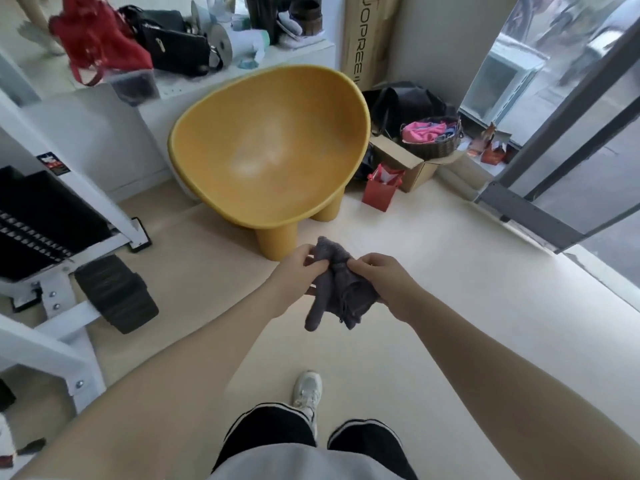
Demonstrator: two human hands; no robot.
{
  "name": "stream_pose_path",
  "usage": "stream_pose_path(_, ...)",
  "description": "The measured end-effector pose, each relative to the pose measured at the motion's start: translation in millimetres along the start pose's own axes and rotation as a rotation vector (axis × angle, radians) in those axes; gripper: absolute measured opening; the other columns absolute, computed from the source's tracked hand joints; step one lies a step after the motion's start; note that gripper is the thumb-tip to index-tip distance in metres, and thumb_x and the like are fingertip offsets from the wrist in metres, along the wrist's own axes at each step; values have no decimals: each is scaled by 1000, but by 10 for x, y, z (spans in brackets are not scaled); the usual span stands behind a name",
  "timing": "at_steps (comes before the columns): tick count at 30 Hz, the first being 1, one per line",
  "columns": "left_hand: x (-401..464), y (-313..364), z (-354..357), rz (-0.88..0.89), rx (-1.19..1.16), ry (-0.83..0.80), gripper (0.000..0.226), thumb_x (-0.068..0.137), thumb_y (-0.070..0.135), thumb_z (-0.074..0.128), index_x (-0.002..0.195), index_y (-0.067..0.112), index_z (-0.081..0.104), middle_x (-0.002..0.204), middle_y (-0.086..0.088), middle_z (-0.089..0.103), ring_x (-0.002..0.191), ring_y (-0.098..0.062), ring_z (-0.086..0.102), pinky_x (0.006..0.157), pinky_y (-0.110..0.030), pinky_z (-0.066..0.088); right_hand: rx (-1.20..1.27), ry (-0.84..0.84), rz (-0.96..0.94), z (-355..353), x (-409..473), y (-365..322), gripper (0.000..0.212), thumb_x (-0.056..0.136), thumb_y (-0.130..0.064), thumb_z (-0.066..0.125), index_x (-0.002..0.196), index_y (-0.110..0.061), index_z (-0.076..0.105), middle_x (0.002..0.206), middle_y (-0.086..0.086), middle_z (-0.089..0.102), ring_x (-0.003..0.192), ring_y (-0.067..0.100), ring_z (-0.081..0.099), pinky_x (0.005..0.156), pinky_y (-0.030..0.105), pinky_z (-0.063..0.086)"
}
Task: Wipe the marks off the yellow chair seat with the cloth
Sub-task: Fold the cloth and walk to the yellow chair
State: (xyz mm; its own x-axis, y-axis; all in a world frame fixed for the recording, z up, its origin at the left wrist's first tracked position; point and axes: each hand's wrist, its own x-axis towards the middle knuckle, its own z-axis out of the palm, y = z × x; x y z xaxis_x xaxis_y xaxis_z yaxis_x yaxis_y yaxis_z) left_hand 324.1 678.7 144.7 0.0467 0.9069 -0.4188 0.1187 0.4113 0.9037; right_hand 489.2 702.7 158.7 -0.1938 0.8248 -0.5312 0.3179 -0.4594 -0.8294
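both hands held out in front, left hand (pixel 294 270) and right hand (pixel 382 277) close together, each gripping same grey cloth (pixel 337 285) bunched between them. further ahead on floor, apart from cloth, yellow chair (pixel 273 147), pale patches on seat.

Bright daylight from the right — edges warped, perhaps slightly blurred.

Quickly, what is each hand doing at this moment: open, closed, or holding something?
Left hand: closed, pinching the crumpled grey terry cloth.
Right hand: closed, gripping the same cloth from the other side.
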Motion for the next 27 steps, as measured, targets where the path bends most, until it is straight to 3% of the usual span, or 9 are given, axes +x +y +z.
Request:
stream_pose_path(4, 601, 369, -38, 18, 25, -25, 16, 94, 4, 44, 108, 9, 50, 92, -6, 58, 87, -20, 61, 70, -27, 55, -20, 11, -29, -239, 511, -334, 20, 85, -22, 61, 72, -12, 51, 73, 8, 56, 68, 23, 55, 63, 34, 46)
stream_pose_path(11, 1573, 664, -159, 11, 61, -19, 23, 91, 0, 46, 105, 14, 56, 90, -5, 62, 86, -20, 61, 73, -29, 57, -68, 30, -67, -624, 1523, -768, 22, 84, -23, 63, 69, -12, 50, 66, 1, 53, 59, 13, 49, 53, 21, 40)
stream_pose_path(14, 2095, 770, -183, 0, 102, 47, 22, 90, 3, 48, 107, 12, 58, 95, -7, 62, 88, -24, 63, 80, -36, 56, -132, -41, -72, -808, 2062, -976, 21, 86, -23, 60, 72, -12, 49, 68, 1, 51, 60, 12, 47, 52, 20, 39)
stream_pose_path(18, 2776, 977, -207, -27, 85, 119, 22, 90, 5, 48, 108, 12, 58, 89, -2, 61, 78, -18, 63, 77, -32, 56, -238, -130, -72, -1042, 2815, -1343, 16, 89, -21, 55, 80, -10, 49, 75, 7, 49, 68, 17, 46, 57, 25, 37)
stream_pose_path(23, 3315, 1211, -310, -99, 20, 253, 21, 91, 4, 48, 106, 16, 56, 94, -1, 61, 87, -18, 60, 77, -29, 54, -362, -260, -30, -1135, 3552, -1773, 21, 89, -22, 56, 74, -11, 45, 67, 5, 45, 57, 17, 44, 50, 26, 36)
stream_pose_path(27, 3550, 1173, -538, -200, 5, 374, 9, 90, 7, 49, 92, 14, 55, 89, -4, 61, 82, -22, 58, 74, -32, 50, -420, -348, -3, -958, 3983, -2003, 19, 86, -24, 58, 74, -13, 48, 71, 7, 49, 66, 20, 48, 60, 30, 38)
